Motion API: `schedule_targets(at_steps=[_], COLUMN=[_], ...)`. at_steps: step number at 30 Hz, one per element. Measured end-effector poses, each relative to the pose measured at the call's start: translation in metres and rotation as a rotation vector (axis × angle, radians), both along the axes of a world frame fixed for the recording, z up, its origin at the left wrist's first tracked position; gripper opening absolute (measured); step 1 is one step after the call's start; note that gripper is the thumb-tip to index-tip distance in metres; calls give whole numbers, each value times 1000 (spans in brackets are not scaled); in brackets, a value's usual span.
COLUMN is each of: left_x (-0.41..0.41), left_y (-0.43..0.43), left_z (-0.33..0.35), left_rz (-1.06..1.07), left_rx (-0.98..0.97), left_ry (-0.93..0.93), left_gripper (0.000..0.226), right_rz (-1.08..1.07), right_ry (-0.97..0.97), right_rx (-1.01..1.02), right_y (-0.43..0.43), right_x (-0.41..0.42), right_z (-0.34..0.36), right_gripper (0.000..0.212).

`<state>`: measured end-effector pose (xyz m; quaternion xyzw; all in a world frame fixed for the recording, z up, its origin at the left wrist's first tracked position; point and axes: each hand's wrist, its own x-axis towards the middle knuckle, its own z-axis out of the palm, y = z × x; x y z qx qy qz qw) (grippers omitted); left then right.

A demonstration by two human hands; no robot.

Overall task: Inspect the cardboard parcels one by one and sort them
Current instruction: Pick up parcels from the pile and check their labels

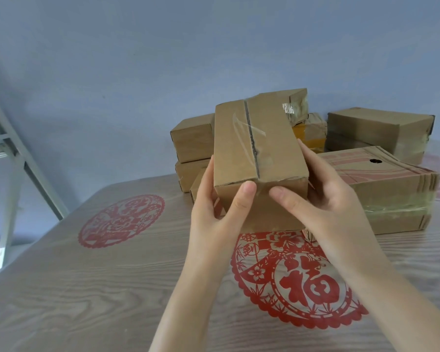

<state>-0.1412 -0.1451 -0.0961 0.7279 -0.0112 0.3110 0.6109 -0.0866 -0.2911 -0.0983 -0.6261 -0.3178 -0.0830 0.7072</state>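
Observation:
I hold a long brown cardboard parcel above the table, its near end tilted toward me and its taped top seam showing. My left hand grips its near left corner, thumb on the end face. My right hand grips the right side, thumb on the same end face. Behind it lies a pile of several more cardboard parcels: two stacked at the left, a wide flat one with pink print and tape at the right, and another taped box at the back right.
The table has a wood-grain cover with red paper-cut medallions. A plain blue-grey wall stands close behind the pile. A white metal frame leans at the left, beyond the table's rounded left edge.

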Motion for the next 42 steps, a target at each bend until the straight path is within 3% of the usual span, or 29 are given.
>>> schedule_targets(at_steps=[5,9,19,22,26,30,36,39,42], left_x=[-2,-5,-3,-3,-4,-4,-6,-6,-6], left_y=[-9,-9,-5,-5,-3,8,9,7,2], left_z=[1,4,1,-1,1,4,8,11,13], left_rz=[84,140,36,32,40,72,103,103,59], left_rx=[-37,-121,-232,-175,-89,-93,-304,-405,-419], left_ry=[-6,-32,-24,-33,-82,-120,-207,-230,-182], left_gripper=[93,82,65,76,63,77,73,95,103], right_rz=[-24,-38,16,-12,-69,-47,5,36,20], right_ry=[-17,-37,-26,-33,-69,-56,-30,21,36], right_rx=[3,-43,-12,23,29,8,-4,30,11], right_y=[0,4,2,1,-1,-2,3,8,10], right_x=[-2,-4,-4,-3,0,-2,-6,-5,-2], right_z=[0,-2,-2,-3,-2,3,0,-4,-8], right_gripper=[87,83,84,78,89,98,78,70,72])
